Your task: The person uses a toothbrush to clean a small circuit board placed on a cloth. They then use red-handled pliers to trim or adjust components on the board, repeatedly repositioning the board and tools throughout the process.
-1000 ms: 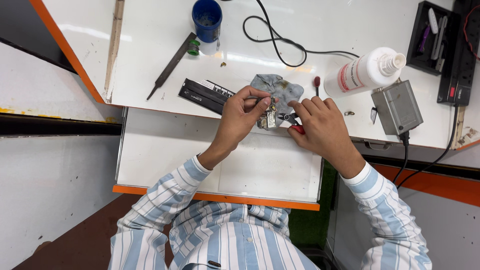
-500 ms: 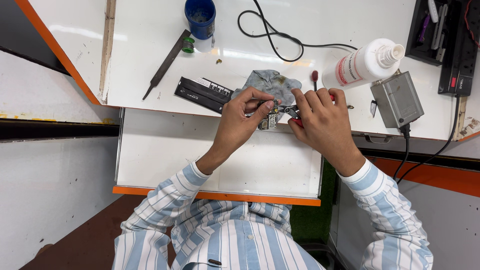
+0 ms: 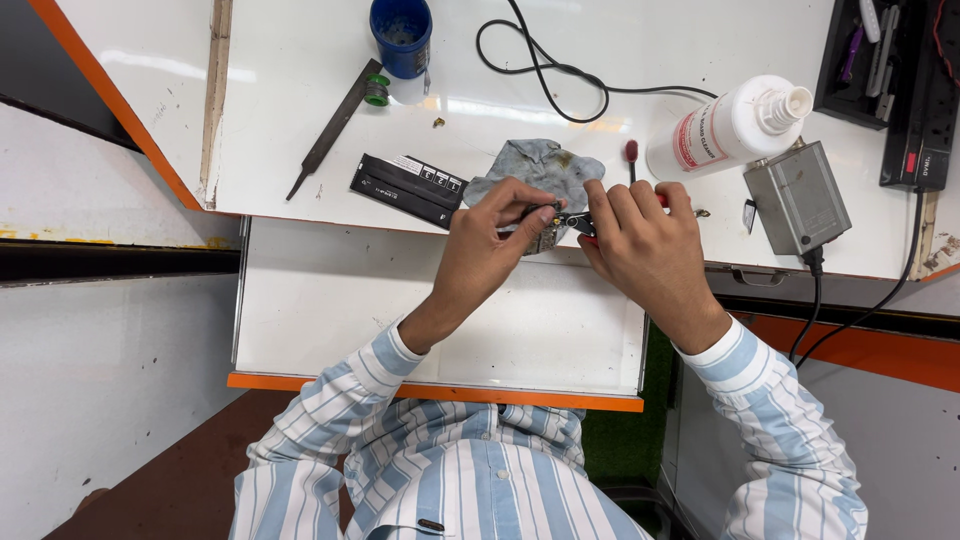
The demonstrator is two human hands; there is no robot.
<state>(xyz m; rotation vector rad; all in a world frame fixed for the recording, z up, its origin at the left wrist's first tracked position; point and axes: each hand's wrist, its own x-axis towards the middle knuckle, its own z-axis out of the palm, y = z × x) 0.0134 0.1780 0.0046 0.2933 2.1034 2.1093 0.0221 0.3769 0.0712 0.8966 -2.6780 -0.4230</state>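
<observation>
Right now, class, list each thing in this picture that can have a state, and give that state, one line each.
Left hand: pinching a small metal part.
Right hand: gripping a red-handled tool at the part.
White bottle: lying on its side.
Blue cup: upright, open.
Grey rag: crumpled.
Black cable: loosely looped.

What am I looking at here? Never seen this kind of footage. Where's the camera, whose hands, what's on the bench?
There is no machine. The one view comes from a camera worn on a person's head, looking down at their own arms in striped sleeves.

The left hand pinches a small metal part; the right hand holds a small tool with a red grip against it. What exactly the part is, I cannot tell.

On the white bench lie a grey rag, a flat black case, a metal file, a blue cup, a white bottle on its side, a grey box with a cable, and a black cord.
</observation>
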